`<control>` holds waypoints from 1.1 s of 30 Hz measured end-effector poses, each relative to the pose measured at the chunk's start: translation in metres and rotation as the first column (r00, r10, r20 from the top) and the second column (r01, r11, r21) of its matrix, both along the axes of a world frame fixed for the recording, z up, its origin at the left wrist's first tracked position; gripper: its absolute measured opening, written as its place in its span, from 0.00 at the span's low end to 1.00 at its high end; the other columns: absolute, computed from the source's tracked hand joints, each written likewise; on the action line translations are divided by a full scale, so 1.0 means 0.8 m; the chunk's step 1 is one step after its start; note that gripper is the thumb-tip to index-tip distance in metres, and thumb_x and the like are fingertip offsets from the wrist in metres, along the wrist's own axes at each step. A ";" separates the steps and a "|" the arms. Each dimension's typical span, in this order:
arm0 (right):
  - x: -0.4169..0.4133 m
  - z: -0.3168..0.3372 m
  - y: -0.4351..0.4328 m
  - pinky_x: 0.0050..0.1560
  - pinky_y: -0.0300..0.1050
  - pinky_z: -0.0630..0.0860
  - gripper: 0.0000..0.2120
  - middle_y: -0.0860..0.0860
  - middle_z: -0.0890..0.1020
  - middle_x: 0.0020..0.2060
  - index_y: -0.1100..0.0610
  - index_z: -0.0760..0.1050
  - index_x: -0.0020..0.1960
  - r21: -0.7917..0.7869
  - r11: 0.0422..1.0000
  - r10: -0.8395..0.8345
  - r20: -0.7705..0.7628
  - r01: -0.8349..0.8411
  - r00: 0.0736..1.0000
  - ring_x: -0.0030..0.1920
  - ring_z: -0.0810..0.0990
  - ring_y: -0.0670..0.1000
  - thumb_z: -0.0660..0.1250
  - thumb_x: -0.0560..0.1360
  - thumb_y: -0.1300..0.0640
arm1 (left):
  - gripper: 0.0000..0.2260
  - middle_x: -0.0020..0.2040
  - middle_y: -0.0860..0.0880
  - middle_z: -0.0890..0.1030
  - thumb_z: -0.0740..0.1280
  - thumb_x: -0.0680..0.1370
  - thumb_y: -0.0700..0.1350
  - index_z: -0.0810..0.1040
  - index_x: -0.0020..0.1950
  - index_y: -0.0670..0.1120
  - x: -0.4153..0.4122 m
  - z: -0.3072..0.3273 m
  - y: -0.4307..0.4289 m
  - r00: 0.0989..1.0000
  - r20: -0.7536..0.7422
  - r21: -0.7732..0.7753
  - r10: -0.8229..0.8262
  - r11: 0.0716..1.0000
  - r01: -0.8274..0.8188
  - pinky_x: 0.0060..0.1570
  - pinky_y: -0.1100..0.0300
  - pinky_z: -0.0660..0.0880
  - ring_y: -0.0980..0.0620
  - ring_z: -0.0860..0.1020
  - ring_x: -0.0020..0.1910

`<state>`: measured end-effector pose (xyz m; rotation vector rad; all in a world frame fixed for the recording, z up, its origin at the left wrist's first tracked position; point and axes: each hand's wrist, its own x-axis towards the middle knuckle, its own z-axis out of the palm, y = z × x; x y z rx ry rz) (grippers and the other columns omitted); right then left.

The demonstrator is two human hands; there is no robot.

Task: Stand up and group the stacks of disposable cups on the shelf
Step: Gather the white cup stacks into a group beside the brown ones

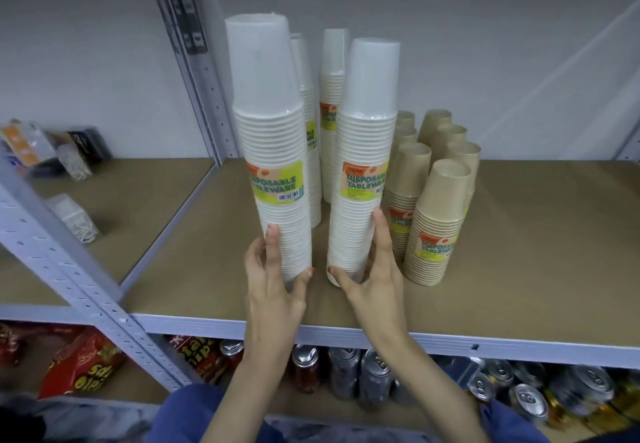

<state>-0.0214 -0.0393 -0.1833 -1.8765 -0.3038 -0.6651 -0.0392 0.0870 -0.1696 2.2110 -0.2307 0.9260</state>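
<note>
1. Nearest, on the lower shelf: drink cans and red snack packs. Not part of the job.
2. Above these, left hand wrapped round the foot of the left white cup stack, thumb on the inner side, fingers on the outer. Likewise right hand, clasping the foot of the right white cup stack.
3. Both stacks upright on the shelf board, near its front edge, with a narrow gap between. Film-sleeved, labelled "DISPOSABLE TABLEWARE".
4. Handling, as judged: light, tall, easily tipped. Thin walls likely to dent under a hard squeeze; film sleeve probably slick. Low hold suited to sliding; for lifting, a grip nearer the label probably steadier.
5. Just beside, to the right: kraft-brown cup stacks, shorter, clustered upright.
6. Farthest: rear white cup stacks, two, upright, towards the back wall.
</note>
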 end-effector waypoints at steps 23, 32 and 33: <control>0.078 0.009 0.021 0.53 0.28 0.56 0.48 0.59 0.65 0.67 0.32 0.40 0.63 -0.083 0.993 -0.089 -0.057 0.084 0.994 0.63 0.66 0.53 0.67 0.69 0.70 | 0.43 0.65 0.33 0.64 0.71 0.66 0.29 0.51 0.65 0.61 0.046 -0.017 0.003 0.992 -0.101 -0.075 -0.077 0.995 0.070 0.59 0.65 0.61 0.51 0.64 0.59; 0.107 0.007 0.021 0.56 0.27 0.52 0.46 0.60 0.61 0.70 0.37 0.40 0.64 -0.091 0.994 -0.059 -0.071 0.052 0.996 0.67 0.63 0.54 0.68 0.69 0.70 | 0.47 0.66 0.34 0.62 0.70 0.68 0.29 0.41 0.62 0.66 0.049 -0.017 0.006 0.983 -0.150 -0.052 -0.105 0.994 0.098 0.55 0.68 0.58 0.52 0.63 0.57; 0.108 0.008 0.021 0.56 0.26 0.51 0.46 0.61 0.61 0.70 0.37 0.42 0.64 -0.086 0.995 -0.049 -0.067 0.044 0.997 0.66 0.62 0.53 0.68 0.68 0.71 | 0.47 0.67 0.35 0.62 0.70 0.68 0.30 0.40 0.61 0.67 0.049 -0.017 0.006 0.982 -0.157 -0.048 -0.108 0.994 0.101 0.55 0.66 0.59 0.52 0.64 0.57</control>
